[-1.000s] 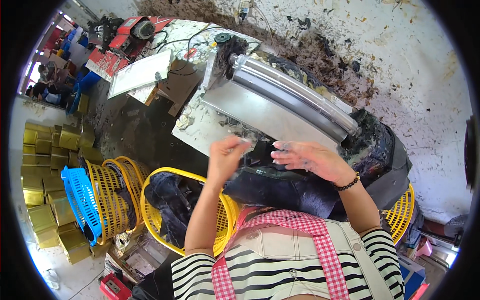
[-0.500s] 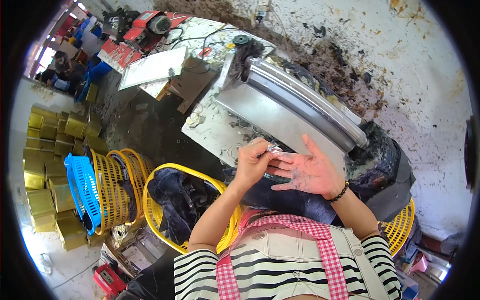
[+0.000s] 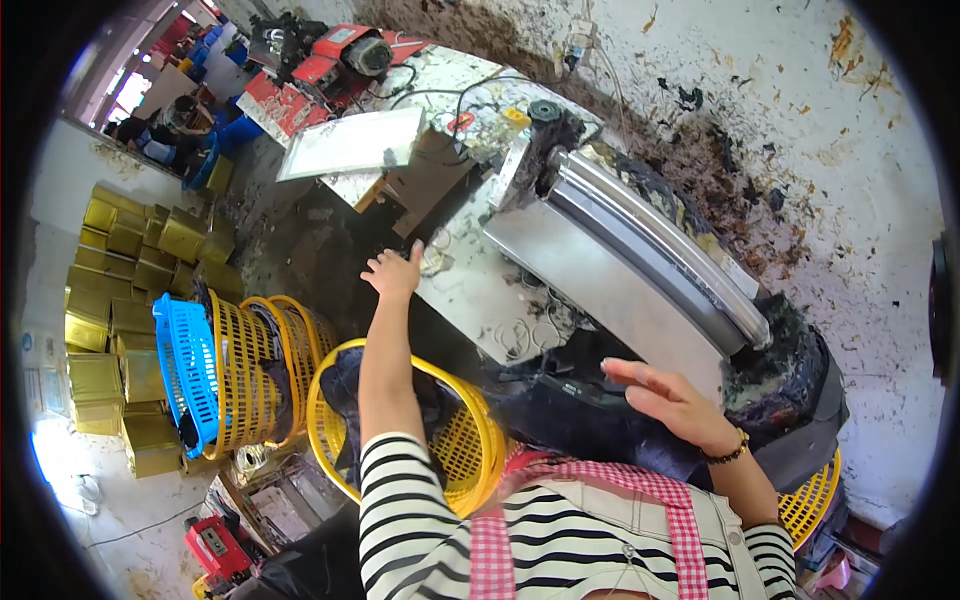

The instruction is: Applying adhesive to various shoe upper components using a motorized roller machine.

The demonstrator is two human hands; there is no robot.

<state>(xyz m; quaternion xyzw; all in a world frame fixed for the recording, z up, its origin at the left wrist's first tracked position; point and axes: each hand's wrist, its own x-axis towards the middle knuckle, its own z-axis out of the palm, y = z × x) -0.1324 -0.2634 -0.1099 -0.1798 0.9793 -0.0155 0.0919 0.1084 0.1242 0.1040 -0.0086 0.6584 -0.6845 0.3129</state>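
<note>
My left hand [image 3: 393,272] reaches out past the left edge of the white worktable [image 3: 465,290], empty, with its fingers spread. Close to its fingertips lies a small pale clump [image 3: 436,256] on the table corner. My right hand [image 3: 672,402] hovers in front of the machine's sloping metal plate [image 3: 600,270], fingers stretched out and nothing visible in it. Under that hand spreads dark cloth [image 3: 560,415]. A polished metal roller [image 3: 660,245] runs along the back of the plate. Several thin rings [image 3: 515,338] lie on the tabletop.
A yellow basket [image 3: 490,425] with dark cloth stands left of my lap. Further left are more yellow baskets [image 3: 240,385], a blue basket [image 3: 183,360] and stacked gold boxes [image 3: 150,355]. A white panel [image 3: 350,145] and a red machine [image 3: 340,60] sit at the far left.
My left hand has left the right hand and swung forward and left, its pinch opened; the crumpled silvery scrap it held is out of sight. My right hand has turned and lowered slightly.
</note>
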